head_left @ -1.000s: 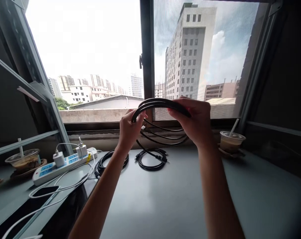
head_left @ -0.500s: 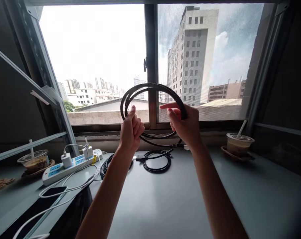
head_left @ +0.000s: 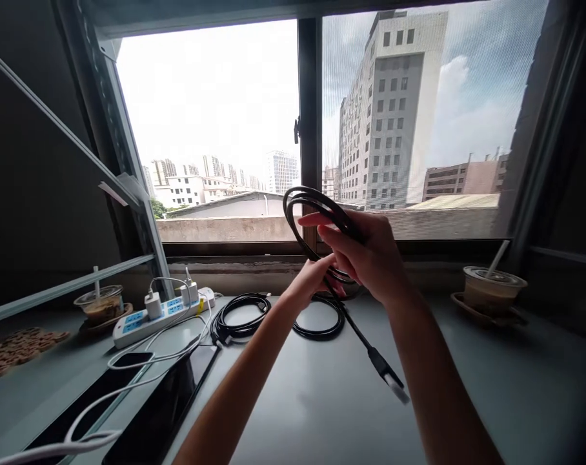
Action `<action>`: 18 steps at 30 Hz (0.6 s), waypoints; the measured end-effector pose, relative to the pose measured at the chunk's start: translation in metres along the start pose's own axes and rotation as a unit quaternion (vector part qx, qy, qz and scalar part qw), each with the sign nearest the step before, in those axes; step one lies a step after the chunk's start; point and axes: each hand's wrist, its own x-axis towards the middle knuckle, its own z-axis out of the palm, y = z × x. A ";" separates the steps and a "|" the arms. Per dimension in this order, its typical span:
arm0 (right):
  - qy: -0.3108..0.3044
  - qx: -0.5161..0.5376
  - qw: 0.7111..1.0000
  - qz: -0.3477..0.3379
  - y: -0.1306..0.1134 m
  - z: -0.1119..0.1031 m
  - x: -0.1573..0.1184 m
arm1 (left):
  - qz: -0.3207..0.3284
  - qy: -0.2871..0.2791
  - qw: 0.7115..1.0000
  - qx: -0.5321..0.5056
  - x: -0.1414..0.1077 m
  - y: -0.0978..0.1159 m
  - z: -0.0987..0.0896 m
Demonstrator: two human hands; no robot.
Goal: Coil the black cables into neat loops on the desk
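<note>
A looped black cable is held up in front of the window frame. My right hand is closed around the right side of the loops, its index finger pointing left across them. Lower down, my left hand grips the cable where the loops come together; its fingertips are partly hidden behind the strands. One end hangs down to the right, finishing in a black plug with a pale tip. Behind my hands, two coiled black cables lie on the desk, a left coil and a right coil.
A white power strip with plugged-in adapters and trailing white cords sits at the left. Drink cups with straws stand on either side, a left cup and a right cup. A dark gap breaks the desk at lower left.
My left hand has moved right and down, close to my right hand. The loops have turned and narrowed, and a plug end now hangs toward me. The view has shifted slightly left.
</note>
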 end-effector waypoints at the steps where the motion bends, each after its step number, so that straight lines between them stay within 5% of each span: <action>1: 0.018 -0.003 1.000 -0.005 0.000 0.000 0.000 | -0.009 -0.007 1.000 0.008 -0.001 0.001 0.002; 5: 0.051 0.025 0.998 -0.010 -0.002 -0.004 0.000 | -0.026 -0.013 1.000 0.012 -0.004 0.008 -0.001; 13: -0.050 0.072 0.995 0.045 -0.022 -0.005 -0.009 | -0.066 -0.105 0.988 0.088 -0.015 0.023 -0.008; 18: -0.063 -0.040 0.993 0.088 -0.031 -0.005 -0.012 | 0.000 -0.047 0.996 0.072 -0.015 0.017 -0.009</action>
